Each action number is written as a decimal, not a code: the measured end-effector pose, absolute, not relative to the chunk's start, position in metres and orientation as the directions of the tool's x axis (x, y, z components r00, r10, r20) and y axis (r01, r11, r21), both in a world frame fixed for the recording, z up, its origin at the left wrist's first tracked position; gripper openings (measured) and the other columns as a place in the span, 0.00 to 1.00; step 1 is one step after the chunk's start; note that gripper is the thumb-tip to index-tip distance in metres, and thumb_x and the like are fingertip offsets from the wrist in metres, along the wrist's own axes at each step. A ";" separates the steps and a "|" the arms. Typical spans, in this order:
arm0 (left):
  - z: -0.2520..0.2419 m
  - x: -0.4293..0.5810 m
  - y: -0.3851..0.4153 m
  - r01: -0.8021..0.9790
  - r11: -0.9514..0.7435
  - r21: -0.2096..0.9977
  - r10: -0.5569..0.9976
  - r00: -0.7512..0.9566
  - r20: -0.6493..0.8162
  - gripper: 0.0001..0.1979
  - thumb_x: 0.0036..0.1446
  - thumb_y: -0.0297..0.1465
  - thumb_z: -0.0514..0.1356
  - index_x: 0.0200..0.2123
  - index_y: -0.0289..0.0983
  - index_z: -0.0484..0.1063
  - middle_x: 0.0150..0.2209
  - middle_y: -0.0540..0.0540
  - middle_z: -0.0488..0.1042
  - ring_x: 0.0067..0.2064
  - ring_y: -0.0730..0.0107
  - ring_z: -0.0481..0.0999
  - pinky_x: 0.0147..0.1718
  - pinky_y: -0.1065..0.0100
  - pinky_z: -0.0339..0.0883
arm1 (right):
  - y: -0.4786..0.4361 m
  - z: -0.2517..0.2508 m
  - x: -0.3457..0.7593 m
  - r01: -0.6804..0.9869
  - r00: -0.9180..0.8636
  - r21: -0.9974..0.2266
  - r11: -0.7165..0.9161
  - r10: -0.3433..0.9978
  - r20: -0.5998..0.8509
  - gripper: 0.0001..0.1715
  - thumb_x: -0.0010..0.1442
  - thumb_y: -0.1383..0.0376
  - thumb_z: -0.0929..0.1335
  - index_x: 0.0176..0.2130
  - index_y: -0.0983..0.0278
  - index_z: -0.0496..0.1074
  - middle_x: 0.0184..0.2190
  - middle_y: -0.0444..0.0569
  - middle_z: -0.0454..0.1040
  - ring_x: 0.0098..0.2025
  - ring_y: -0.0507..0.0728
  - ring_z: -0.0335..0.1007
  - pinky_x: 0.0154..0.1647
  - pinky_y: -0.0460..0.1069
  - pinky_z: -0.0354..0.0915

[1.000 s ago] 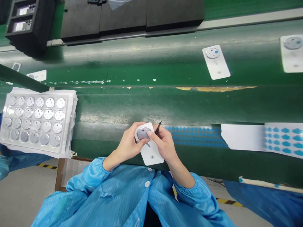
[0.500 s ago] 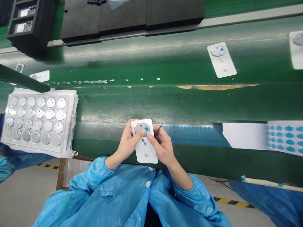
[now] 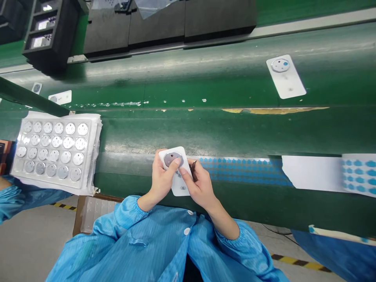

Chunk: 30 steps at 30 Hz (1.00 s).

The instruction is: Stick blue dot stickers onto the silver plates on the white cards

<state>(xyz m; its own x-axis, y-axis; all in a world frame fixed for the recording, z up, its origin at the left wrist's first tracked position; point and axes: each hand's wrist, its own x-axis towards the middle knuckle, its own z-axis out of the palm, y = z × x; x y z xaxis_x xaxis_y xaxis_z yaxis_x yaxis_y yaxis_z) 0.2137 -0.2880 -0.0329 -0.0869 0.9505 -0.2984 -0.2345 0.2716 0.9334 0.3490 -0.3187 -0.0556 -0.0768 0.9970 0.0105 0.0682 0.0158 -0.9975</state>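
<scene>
Both my hands hold a small white plate (image 3: 179, 183) with a round grey metal disc (image 3: 172, 159) at its far end, just above the near edge of the green belt. My left hand (image 3: 161, 178) grips the plate's left side, its thumb resting on the disc. My right hand (image 3: 197, 184) is closed on the plate's right side and also pinches dark tweezers (image 3: 193, 165) between its fingers. Blue sleeves cover both arms.
A clear tray (image 3: 54, 150) with several metal discs lies at the left. A sheet of blue dot stickers (image 3: 243, 168) and white backing paper (image 3: 311, 172) lie to the right. Another white plate (image 3: 286, 76) rides on the belt, far right. Black fixtures (image 3: 164, 19) stand beyond.
The plate has turned in my hands and sits lower, with my left thumb now on the disc. The plate on the belt has drifted right.
</scene>
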 end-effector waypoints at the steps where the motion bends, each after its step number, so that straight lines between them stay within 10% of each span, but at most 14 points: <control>1: -0.034 0.212 -0.286 -0.284 0.255 0.924 0.947 -0.122 -0.298 0.22 0.60 0.42 0.73 0.47 0.40 0.67 0.35 0.53 0.74 0.34 0.76 0.73 0.35 0.75 0.70 | -0.320 -0.055 0.349 0.069 -0.102 -0.998 0.006 0.995 -0.001 0.11 0.77 0.57 0.66 0.54 0.59 0.72 0.39 0.48 0.78 0.35 0.57 0.74 0.34 0.51 0.70; 23: -0.036 0.168 -0.263 -0.470 0.188 0.862 0.912 -0.242 -0.331 0.30 0.49 0.39 0.79 0.47 0.41 0.64 0.41 0.47 0.85 0.34 0.61 0.87 0.37 0.61 0.83 | -0.311 -0.054 0.324 0.093 -0.235 -0.995 0.022 0.972 -0.001 0.19 0.75 0.54 0.67 0.34 0.61 0.70 0.24 0.41 0.66 0.23 0.52 0.59 0.25 0.48 0.55; 30: -0.055 0.157 -0.246 -0.370 0.186 0.910 0.959 -0.133 -0.250 0.35 0.62 0.46 0.71 0.67 0.44 0.63 0.61 0.37 0.77 0.52 0.62 0.84 0.50 0.64 0.78 | -0.252 -0.044 0.351 0.180 -0.013 -0.983 -0.039 0.999 -0.042 0.33 0.68 0.39 0.68 0.27 0.61 0.64 0.22 0.41 0.65 0.25 0.52 0.61 0.25 0.46 0.59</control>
